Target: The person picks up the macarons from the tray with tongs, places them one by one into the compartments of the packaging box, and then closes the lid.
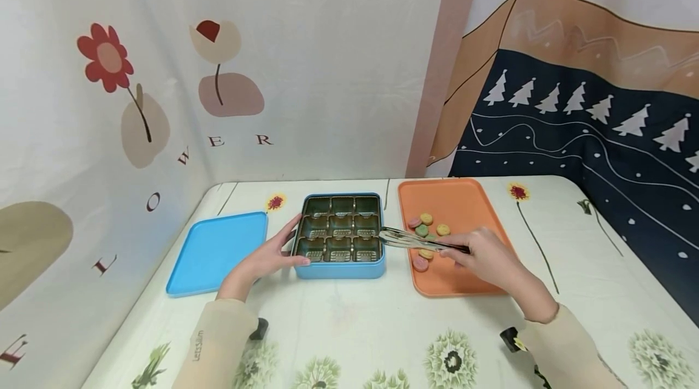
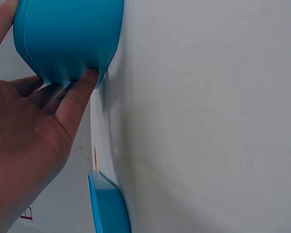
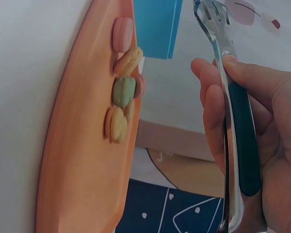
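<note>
Right hand grips metal tongs by the dark handle; the right wrist view shows fingers curled round that handle, thumb on top. Tong tips sit over the gap between the orange tray and the blue tin, pointing toward the tin. No macaron is visible between the tips; whether they are pressed together I cannot tell.

Left hand is flat against the tin's left side and front corner, fingers straight and pressing the wall, bracing it rather than clasping it. Left wrist view confirms contact with the blue wall.

Tin holds a dark insert of nine compartments, three by three. All appear unfilled, though reflections make the back row uncertain.

Macarons lie in a loose cluster on the tray's left half: pink, yellow, green, with one pink piece nearer the front edge, close to the right hand. Some touch or overlap.

Blue lid lies flat to the left of the tin, just beside the left hand.

Judgement on handling: macarons crush easily, so tong pressure should be light, taken across the shell edges. An outlying piece looks easier to pick than one in the overlap. Left hand's brace should keep the tin from sliding.
</note>
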Demonstrator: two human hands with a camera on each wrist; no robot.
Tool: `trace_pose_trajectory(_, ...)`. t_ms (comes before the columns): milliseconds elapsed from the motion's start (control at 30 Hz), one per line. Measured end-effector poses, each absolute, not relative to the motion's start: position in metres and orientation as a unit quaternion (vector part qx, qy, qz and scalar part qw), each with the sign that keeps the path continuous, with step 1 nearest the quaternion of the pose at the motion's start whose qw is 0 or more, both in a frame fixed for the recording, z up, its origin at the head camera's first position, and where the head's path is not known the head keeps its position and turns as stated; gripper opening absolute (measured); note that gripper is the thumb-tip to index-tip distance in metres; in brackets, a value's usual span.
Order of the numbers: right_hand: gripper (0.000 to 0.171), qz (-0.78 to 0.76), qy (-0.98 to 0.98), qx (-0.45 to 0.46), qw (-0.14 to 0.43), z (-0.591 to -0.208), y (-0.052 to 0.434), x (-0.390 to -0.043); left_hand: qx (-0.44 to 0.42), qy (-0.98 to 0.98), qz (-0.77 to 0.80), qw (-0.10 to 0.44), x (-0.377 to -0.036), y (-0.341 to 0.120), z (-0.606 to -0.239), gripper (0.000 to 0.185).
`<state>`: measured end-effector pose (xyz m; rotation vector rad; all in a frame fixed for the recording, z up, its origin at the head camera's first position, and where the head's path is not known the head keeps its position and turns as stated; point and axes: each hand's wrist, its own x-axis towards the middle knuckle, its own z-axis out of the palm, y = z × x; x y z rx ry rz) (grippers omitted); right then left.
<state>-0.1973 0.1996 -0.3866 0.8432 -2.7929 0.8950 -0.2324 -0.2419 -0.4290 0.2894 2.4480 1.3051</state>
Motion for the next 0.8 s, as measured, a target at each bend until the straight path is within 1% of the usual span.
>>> trace_pose_trajectory(500, 0.027, 0.289, -0.915, 0.281, 0.024, -0.39, 0.183, -0.198, 0.106, 0.863, 0.463, 0.172, -0.234, -0.243, -0.432, 0.109)
trace_pose_trajectory(800, 0.024, 0.288, -0.909, 0.299, 0.041, -0.393, 0.177, -0.2, 0.106, 0.861, 0.466, 0.173, -0.233, -0.242, -0.431, 0.109)
